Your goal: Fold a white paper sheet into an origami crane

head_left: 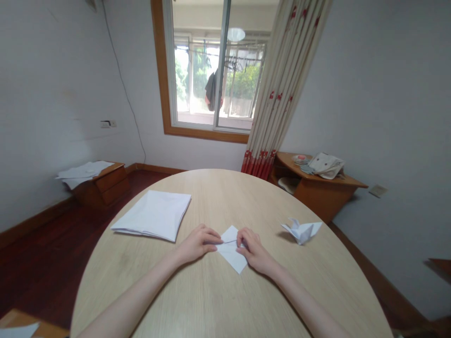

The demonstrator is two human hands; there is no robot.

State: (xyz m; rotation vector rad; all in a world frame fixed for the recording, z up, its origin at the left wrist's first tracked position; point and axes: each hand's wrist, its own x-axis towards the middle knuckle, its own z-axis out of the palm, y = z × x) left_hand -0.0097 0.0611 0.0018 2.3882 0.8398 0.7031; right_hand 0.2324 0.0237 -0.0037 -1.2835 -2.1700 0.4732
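Observation:
A small white sheet of folded paper (234,257) lies on the table between my two hands, one corner pointing toward me and another away. A crease or folded edge runs across its upper part. My left hand (199,243) rests at the paper's left corner, its fingertips pressed together on the edge. At the right side, my right hand (254,250) has curled fingers and thumb pinching the paper's edge. Off to the right stands a folded white paper crane (300,231), apart from both hands.
A stack of white paper (155,213) lies on the left of the round wooden table (197,300). Behind the table are a low wooden cabinet (114,185) with papers, a corner shelf (313,192) holding a bag, and a curtained window.

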